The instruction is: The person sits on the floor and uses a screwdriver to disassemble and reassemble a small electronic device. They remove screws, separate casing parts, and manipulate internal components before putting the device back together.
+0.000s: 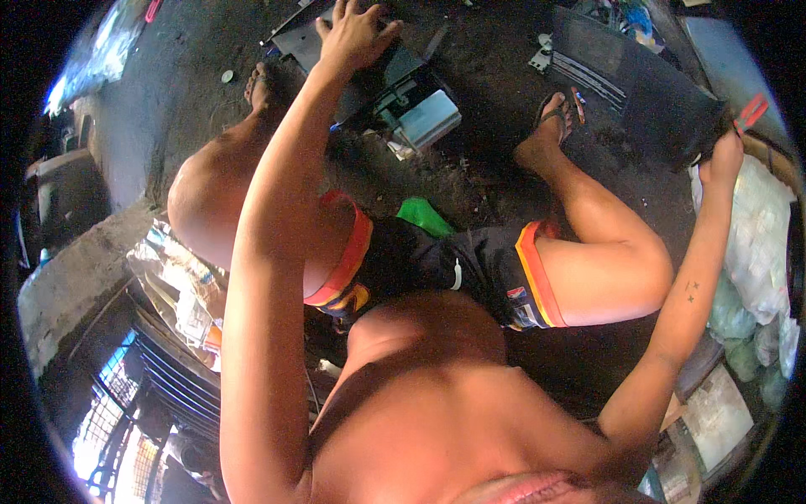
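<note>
Left hand (353, 38) rests on a dark, flat-topped casing (395, 71).

The floor (495, 59) is dark, dirty concrete, littered with small scraps and grit, and it fills the upper middle of the view. At ten o'clock a pale grey patch of floor (126, 109) catches strong daylight, and a bright glare sits at eleven o'clock near the rim. At nine o'clock a rough concrete ledge (67, 277) runs down toward eight o'clock. Below it, at seven o'clock, a metal grille (159, 370) with dark bars lets in bright light from outside. At three o'clock a heap of pale plastic bags (760, 244) lies against the edge, with flat cardboard pieces (714, 416) at four o'clock.
</note>
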Demonstrator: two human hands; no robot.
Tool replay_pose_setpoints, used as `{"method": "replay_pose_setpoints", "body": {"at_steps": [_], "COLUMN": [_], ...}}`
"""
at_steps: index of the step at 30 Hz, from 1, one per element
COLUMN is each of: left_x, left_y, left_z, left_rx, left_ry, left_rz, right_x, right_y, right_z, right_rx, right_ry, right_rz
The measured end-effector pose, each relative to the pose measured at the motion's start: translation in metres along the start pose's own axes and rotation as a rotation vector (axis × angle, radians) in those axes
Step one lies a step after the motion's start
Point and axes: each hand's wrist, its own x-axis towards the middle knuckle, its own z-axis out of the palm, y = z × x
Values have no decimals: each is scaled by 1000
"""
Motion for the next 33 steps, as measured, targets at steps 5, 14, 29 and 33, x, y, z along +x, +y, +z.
{"method": "replay_pose_setpoints", "body": {"at_steps": [5, 14, 29, 33], "left_x": [-3, -3, 30, 16], "left_y": [16, 26, 86, 146], "left_z": [-15, -11, -20, -81], "left_rx": [-81, -49, -452, -928], "left_ry": [100, 12, 366, 256], "left_rz": [79, 105, 355, 388], "right_x": [-11, 9, 7, -61], "right_y": [6, 7, 36, -18], "right_z": [6, -2, -4, 82], "right_rx": [132, 258, 333, 243], "right_ry": [12, -37, -115, -195], "right_rz": [116, 234, 128, 110]}}
